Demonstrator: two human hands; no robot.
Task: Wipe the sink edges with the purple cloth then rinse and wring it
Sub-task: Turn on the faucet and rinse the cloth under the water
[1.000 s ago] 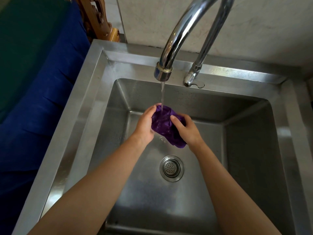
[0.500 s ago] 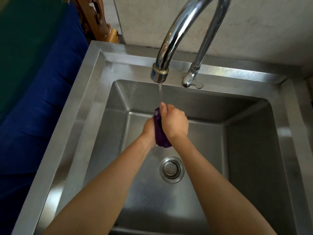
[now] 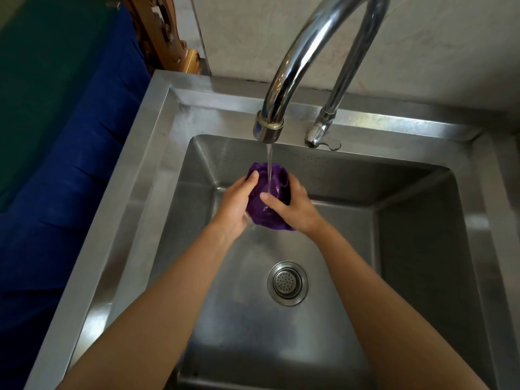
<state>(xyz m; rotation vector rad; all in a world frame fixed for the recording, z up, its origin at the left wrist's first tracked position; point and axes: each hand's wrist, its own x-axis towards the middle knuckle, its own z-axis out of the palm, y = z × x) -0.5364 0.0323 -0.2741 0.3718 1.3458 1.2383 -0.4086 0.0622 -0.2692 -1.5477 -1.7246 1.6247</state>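
The purple cloth (image 3: 266,202) is bunched into a wet ball above the steel sink basin (image 3: 416,249). A thin stream of water (image 3: 269,167) falls from the curved chrome tap (image 3: 284,88) straight onto the cloth. My left hand (image 3: 235,205) cups the cloth from the left, fingers curled round its side. From the right, my right hand (image 3: 292,209) holds it, with the thumb pressed across the front. Both hands hold the cloth under the spout, over the back half of the basin.
The round drain strainer (image 3: 287,282) lies in the basin floor below my hands. The flat sink rim (image 3: 135,164) runs along the left, back and right. Blue fabric (image 3: 56,192) lies left of the sink. A carved wooden piece (image 3: 166,38) stands at the back left corner.
Half a second ago my hands were squeezed tight together on the cloth; now they have parted and the cloth is bunched open under the stream again.
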